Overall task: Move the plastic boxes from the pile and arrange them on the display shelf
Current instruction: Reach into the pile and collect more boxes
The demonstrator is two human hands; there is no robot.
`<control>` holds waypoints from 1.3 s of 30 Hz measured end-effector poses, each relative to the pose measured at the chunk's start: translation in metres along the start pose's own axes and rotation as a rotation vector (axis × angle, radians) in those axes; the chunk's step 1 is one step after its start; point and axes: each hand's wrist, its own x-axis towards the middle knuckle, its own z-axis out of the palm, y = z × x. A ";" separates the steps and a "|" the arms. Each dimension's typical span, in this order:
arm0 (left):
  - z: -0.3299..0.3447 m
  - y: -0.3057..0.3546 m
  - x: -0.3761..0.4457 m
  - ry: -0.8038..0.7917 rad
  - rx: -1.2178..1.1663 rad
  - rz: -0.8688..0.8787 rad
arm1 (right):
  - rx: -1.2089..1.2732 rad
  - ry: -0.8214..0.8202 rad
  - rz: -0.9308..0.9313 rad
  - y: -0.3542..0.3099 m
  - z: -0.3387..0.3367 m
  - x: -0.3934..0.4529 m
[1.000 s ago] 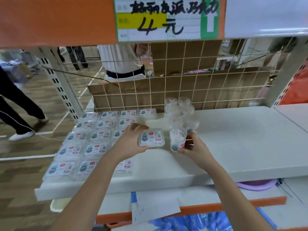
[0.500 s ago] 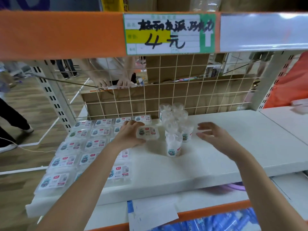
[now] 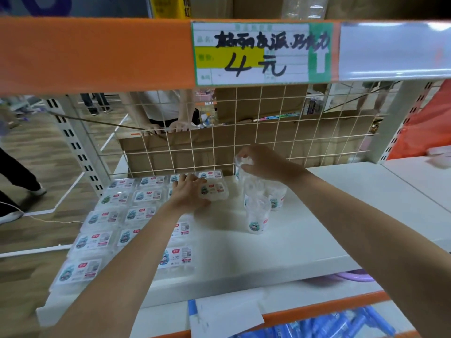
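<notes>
Since half a sec ago my right hand (image 3: 261,163) went to 12 o'clock — pinching the pile's (image 3: 260,198) top; left hand (image 3: 189,193) grips a plastic box (image 3: 214,190) above the shelf (image 3: 341,215). Set it flush w/ the rows (image 3: 122,215) — label up.

Box labels (image 3: 84,268) too blurred to read

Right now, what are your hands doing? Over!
Left hand holds a flat plastic box at the rows' back end. Right hand grips a clear cup in the pile. Nothing blocking the shelf.
</notes>
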 end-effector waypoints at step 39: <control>-0.015 0.425 0.051 0.015 0.254 0.678 | -0.573 -0.250 0.387 0.288 -0.128 -0.200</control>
